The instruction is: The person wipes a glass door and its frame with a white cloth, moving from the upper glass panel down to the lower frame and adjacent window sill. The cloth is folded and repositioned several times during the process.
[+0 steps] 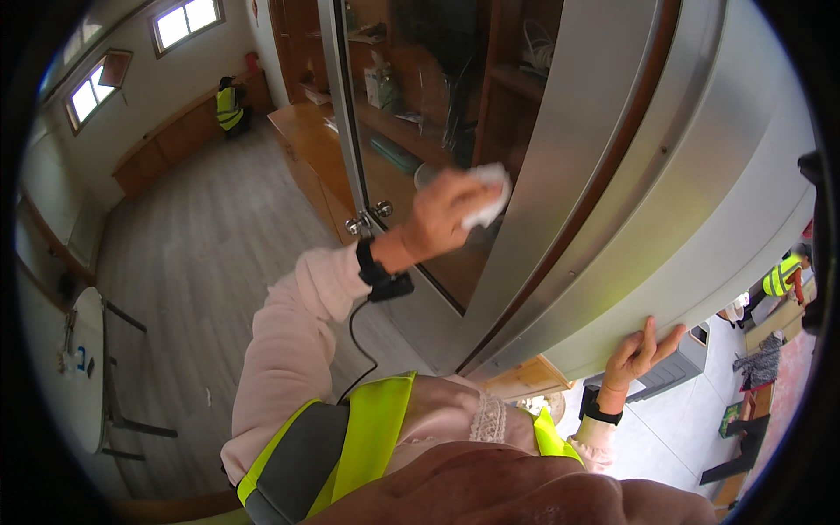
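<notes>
My left hand (436,213) grips a white cloth or wad of tissue (489,193), blurred by motion. It is held at the glass pane (453,262) of a metal-framed door; whether the cloth presses on the glass I cannot tell. Below and left of that hand, a pair of round metal door knobs (367,218) sits on the frame. My right hand (640,357) holds nothing and has its fingers spread against the lower edge of a pale, smooth panel (656,262) beside the metal door frame (558,190). Black bands circle both wrists, and a cable hangs from the left one.
Through the glass, wooden shelves (394,131) hold bottles and other items. A person in a yellow vest (230,108) crouches at the far wall. Another person (781,275) is at far right. A white table (88,367) stands at left on the wood-look floor (190,262).
</notes>
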Action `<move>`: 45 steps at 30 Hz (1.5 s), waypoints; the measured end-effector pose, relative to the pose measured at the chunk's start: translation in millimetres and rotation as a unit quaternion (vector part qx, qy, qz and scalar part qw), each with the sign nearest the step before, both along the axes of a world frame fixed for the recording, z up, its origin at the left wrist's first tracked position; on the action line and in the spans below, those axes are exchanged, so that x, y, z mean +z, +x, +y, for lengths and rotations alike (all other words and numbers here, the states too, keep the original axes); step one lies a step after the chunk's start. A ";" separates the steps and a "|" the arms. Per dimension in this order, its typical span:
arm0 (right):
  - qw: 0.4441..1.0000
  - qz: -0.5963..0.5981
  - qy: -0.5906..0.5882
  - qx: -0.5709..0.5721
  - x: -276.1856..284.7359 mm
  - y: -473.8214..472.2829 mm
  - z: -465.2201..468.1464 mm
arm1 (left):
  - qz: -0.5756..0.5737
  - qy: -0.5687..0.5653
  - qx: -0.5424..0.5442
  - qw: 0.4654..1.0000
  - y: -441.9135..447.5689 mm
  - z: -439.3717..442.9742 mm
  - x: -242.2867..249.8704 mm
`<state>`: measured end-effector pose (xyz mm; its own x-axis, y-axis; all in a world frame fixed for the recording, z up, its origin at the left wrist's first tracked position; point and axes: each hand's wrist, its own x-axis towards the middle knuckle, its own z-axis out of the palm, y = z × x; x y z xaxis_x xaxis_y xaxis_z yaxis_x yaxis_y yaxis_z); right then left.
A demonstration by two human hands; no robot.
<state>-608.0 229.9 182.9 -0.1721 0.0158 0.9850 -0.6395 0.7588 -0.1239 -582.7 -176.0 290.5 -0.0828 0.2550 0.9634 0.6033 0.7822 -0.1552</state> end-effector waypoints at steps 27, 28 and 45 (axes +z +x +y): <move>1.000 0.004 0.007 -0.017 -2.4 0.4 2.7 | 0.069 -0.046 0.003 0.997 -14.7 -20.7 36.9; 1.000 0.005 0.010 -0.021 -2.9 0.6 2.8 | 0.058 -0.003 0.028 0.998 -20.3 -36.6 20.8; 1.000 0.010 0.006 0.023 0.0 1.9 1.9 | 0.193 0.189 0.029 0.962 -87.3 -97.5 310.7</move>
